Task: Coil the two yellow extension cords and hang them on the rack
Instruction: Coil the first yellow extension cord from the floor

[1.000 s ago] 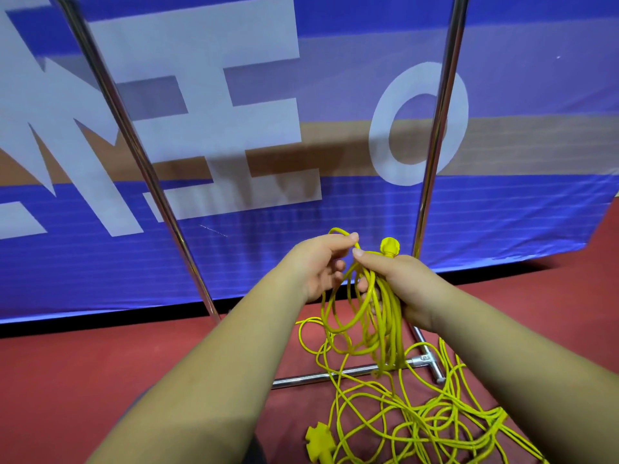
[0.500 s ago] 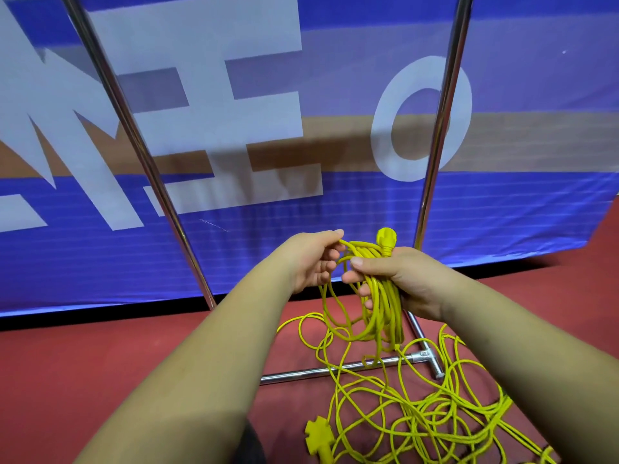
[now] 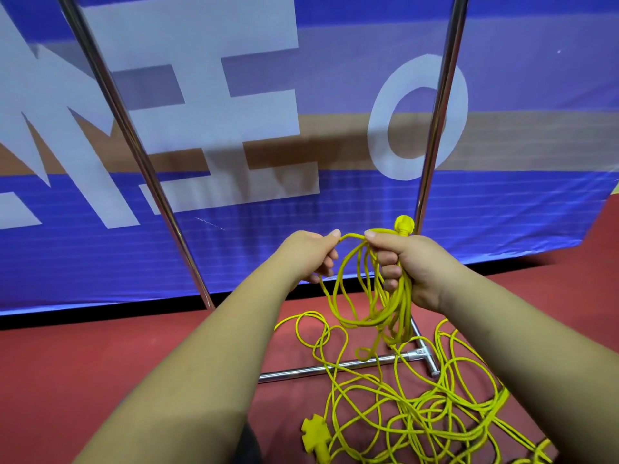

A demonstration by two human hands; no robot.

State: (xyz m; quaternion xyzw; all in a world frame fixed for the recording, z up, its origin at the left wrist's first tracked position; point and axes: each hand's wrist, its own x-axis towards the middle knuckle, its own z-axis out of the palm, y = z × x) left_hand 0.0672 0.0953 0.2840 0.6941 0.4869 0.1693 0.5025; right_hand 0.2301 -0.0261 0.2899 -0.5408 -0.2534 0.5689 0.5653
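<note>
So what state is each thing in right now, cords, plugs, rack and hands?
Left hand, pinching one cord strand.
Right hand, gripping the coiled loops.
Coiled loops, partly wound, hanging down.
Round plug, sticking up above right hand.
Loose cord, tangled on the floor.
Flat socket, lying on the floor.
Rack, upright, cord over its base bar.

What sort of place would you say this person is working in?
Probably an indoor sports or event hall: a smooth red floor, a large blue printed banner with white lettering along its edge, and a chrome rack with yellow extension cords tangled at its foot.
</note>
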